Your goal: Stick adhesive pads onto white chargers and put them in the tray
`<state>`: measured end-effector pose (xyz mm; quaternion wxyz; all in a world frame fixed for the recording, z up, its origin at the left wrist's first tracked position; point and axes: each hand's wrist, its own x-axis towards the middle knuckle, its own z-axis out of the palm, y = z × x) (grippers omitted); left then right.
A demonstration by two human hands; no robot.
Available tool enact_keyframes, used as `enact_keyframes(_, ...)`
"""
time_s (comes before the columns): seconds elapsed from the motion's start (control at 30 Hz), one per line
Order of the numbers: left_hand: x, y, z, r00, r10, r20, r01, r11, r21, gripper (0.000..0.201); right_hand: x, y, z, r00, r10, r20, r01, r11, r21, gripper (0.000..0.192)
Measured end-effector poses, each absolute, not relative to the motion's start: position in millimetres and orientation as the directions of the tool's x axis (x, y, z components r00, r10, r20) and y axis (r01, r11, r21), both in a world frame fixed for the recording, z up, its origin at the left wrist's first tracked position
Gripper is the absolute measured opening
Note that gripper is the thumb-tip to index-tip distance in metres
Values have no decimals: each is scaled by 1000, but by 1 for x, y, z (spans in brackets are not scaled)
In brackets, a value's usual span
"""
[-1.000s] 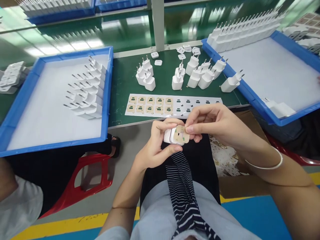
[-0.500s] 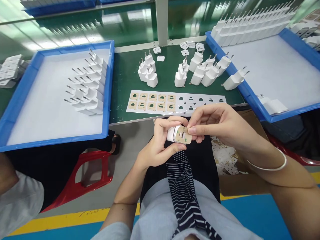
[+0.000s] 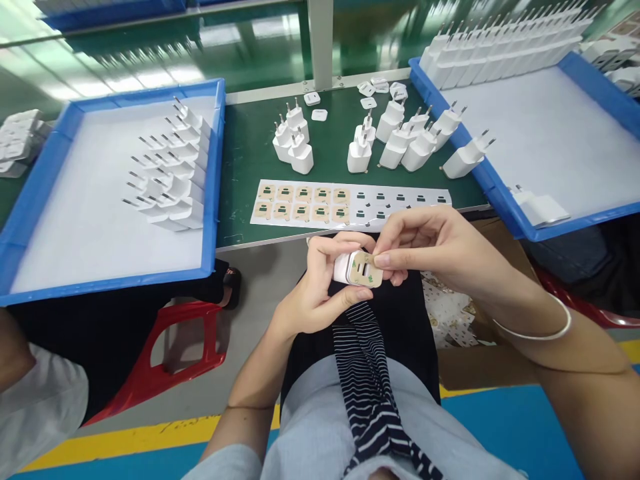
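Both hands meet over the lap, just in front of the near edge of the sticker sheet (image 3: 350,205). Seen from the head camera, the only view, the left hand (image 3: 313,293) wraps its fingers around a white charger (image 3: 345,269), thumb underneath and fingertips on top, apparently so that the flat port face stays turned up and steady. The right hand (image 3: 430,247) pinches a tan sticker (image 3: 367,269) between thumb and forefinger and holds it flat on that face, its cut-outs seemingly lined up over the port.

Beyond the sticker sheet, on the green bench (image 3: 250,153), loose chargers (image 3: 400,137) stand with pins up, within easy reach of either hand. The sheet's left half still carries tan stickers; its right half shows only small leftover marks. Left of the sheet a blue tray (image 3: 215,173) holds a neat block of chargers lying on their sides. Right of it a second blue tray (image 3: 495,190) keeps a long row along its far wall. A bracelet (image 3: 545,330) circles the right wrist. Another person's sleeve (image 3: 35,407) shows far left of the sheet.
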<state>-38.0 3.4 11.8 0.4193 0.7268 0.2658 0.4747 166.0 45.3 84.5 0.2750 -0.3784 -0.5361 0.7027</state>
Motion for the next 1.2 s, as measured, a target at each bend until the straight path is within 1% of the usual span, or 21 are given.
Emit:
enact_keyframes(0.2,-37,3,13,404,782,474,-31,-507,862,36,165,44,86,-554,798,-236,10,-277,-961,17)
enact_keyframes(0.4,-36,2,14,403,796,451,15,-499,866,36,165,44,87,-550,795,-255,51,-273,-961,19)
enact_keyframes(0.57,-36,3,13,392,796,462,-29,-491,871,35,163,46,90,-559,783,-273,80,-277,-958,20)
enact_keyframes(0.63,-35,6,10,380,784,492,-84,-500,862,41,162,46,91,-559,783,-273,105,-260,-960,22)
enact_keyframes(0.7,-32,8,6,345,773,533,-177,-504,846,50,160,44,91,-543,797,-264,140,-225,-964,26)
enact_keyframes(0.77,-28,8,2,277,797,537,-269,-472,840,48,159,43,89,-507,827,-243,155,-190,-969,33)
enact_keyframes(0.83,-22,7,0,208,854,476,-326,-398,857,32,159,42,85,-487,843,-228,141,-181,-973,46)
enact_keyframes(0.87,-20,6,0,182,879,441,-353,-360,864,25,160,42,82,-500,836,-227,126,-189,-974,50)
enact_keyframes(0.93,-16,4,0,160,913,375,-412,-283,866,18,160,43,77,-568,788,-237,97,-222,-970,48)
enact_keyframes(1.0,-14,3,0,165,932,323,-466,-215,858,15,160,44,71,-622,746,-238,69,-250,-966,39)
enact_keyframes(1.03,-13,4,-1,171,938,301,-480,-187,857,15,160,44,69,-626,744,-232,62,-249,-967,37)
enact_keyframes(1.2,-13,5,-4,177,964,197,-454,-97,886,24,155,42,58,-564,811,-154,86,-128,-988,42)
